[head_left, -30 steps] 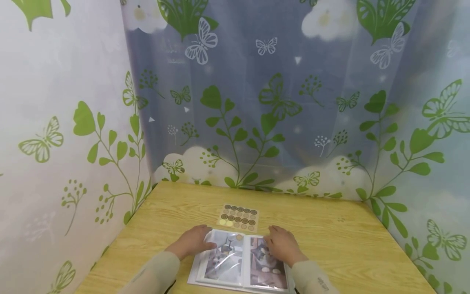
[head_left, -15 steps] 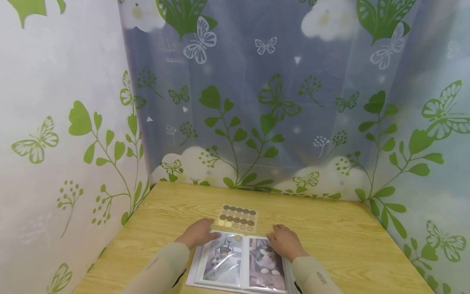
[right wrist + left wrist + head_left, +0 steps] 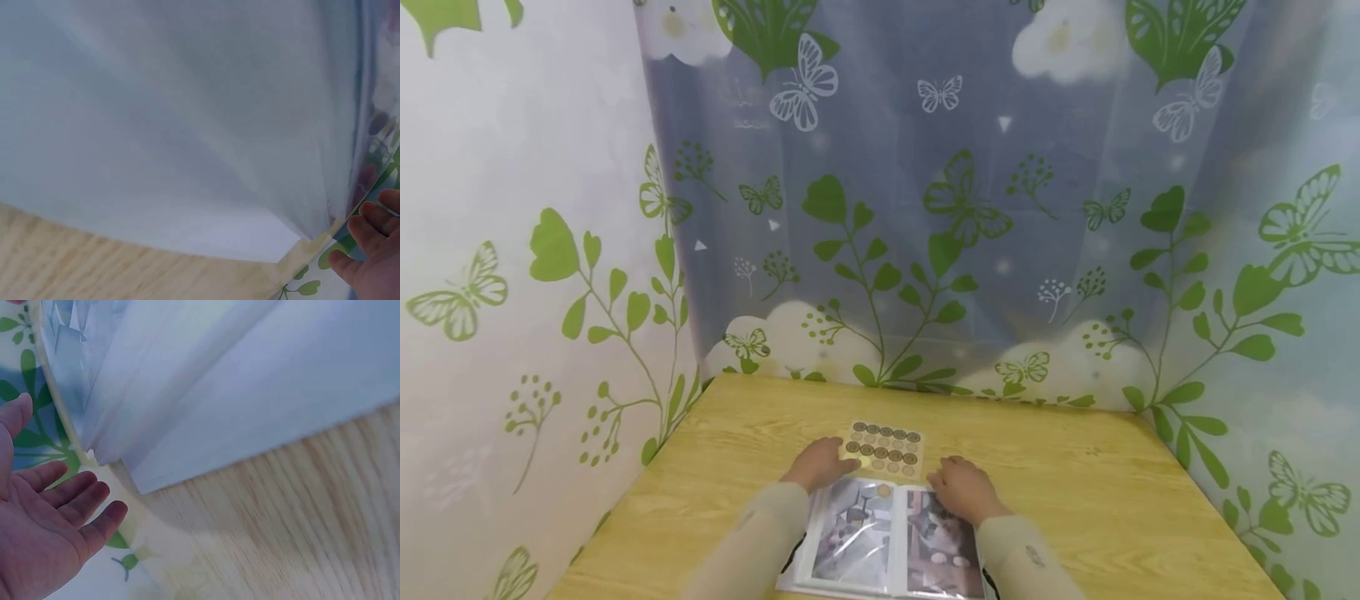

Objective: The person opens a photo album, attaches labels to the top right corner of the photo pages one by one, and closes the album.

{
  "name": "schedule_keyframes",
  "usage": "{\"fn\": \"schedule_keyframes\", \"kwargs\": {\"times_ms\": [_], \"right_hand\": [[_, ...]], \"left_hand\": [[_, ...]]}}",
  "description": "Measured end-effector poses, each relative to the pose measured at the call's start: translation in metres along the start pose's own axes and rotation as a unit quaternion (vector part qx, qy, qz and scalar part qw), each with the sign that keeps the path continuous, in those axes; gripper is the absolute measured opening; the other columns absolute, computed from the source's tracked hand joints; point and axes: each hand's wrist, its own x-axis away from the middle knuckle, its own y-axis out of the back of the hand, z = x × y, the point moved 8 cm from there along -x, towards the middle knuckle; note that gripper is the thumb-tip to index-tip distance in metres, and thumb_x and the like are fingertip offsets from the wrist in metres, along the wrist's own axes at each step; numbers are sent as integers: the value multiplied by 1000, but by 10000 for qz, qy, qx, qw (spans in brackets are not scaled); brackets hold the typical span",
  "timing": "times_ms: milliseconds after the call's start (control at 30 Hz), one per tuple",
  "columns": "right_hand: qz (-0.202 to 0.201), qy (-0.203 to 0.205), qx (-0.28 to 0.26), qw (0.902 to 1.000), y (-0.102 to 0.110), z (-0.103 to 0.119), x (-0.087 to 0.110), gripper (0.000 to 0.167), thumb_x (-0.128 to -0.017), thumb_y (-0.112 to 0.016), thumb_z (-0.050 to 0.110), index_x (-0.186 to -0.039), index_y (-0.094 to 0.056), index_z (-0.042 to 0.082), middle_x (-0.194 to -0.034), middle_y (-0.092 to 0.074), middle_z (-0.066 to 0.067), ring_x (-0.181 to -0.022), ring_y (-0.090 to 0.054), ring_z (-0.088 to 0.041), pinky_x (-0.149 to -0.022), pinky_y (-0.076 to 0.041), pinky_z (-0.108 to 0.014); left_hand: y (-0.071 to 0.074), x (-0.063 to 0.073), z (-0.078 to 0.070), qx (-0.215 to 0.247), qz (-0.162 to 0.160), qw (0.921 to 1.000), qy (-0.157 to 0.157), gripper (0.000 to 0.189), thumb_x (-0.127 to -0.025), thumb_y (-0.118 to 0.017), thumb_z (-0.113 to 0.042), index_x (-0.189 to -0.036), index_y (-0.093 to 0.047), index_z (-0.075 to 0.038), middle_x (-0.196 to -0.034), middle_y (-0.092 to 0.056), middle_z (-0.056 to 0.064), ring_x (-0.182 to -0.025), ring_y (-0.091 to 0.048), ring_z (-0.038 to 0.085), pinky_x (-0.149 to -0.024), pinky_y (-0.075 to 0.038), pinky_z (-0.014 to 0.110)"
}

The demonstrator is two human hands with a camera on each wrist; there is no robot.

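Observation:
A photo album (image 3: 900, 542) lies spread on the table, a picture in a clear sleeve on each page. A round sticker (image 3: 883, 492) sits near the top of the left page. Beyond the album lies a sheet of round stickers (image 3: 886, 442), dark and tan rows with pale spots at its lower left. My left hand (image 3: 817, 464) is at that corner, its thumb overlapping the sheet; in the left wrist view its fingers (image 3: 87, 506) are spread and relaxed. My right hand (image 3: 966, 490) lies over the right page's top corner, with loosely bent fingers (image 3: 369, 234) in the right wrist view.
The wood-grain table (image 3: 1075, 500) reaches back to a printed curtain (image 3: 880, 275) with leaves and butterflies. More printed cloth (image 3: 497, 350) hangs close along the left side, and another panel rises on the right.
My left hand has moved forward and right, from the album's left page to the sticker sheet's corner. The right hand has shifted slightly left along the album's top edge.

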Motion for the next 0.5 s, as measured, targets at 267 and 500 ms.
{"fn": "schedule_keyframes", "kwargs": {"times_ms": [267,500], "right_hand": [[26,-67,-78,9999,-6,12,-4,43,-101,-54,26,-125,-61,-8,-126,-60,-27,-117,-56,-46,-98,-43,-61],[83,-197,-17,9998,-13,14,-9,43,-101,-52,29,-124,-62,-7,-126,-59,-27,-116,-56,-46,-98,-44,-62]], "left_hand": [[-9,-12,-2,-59,-251,9996,97,50,-91,-69,-30,-119,-62,11,-118,-64,27,-111,-60,43,-97,-47,55],[-18,-16,0,-201,-489,9983,258,42,-91,-69,-32,-108,-69,6,-112,-64,27,-104,-61,44,-91,-50,58]]}}
